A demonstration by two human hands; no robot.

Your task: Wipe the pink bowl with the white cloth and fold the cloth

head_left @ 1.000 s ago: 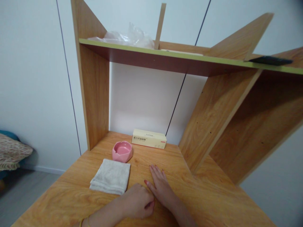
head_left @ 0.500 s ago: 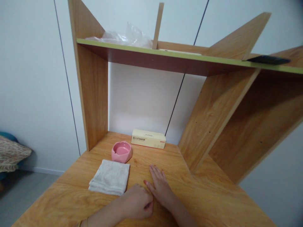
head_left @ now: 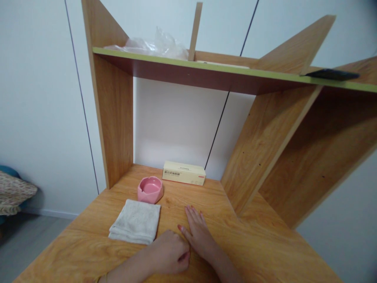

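My left hand is curled into a fist on the wooden desk, with no object showing in it. Just right of it, my right hand lies palm down, fingers stretched forward and thumb out toward the left fist. A folded light grey cloth lies to the left, its near right corner close to the left fist. Behind the cloth stands a pink faceted ashtray. A cream-coloured oblong box with printed writing is farther back, near the wall.
A wooden shelf spans above the desk, with upright panels at left and right. On it lie a clear plastic bag and a dark flat object. Patterned fabric shows at far left.
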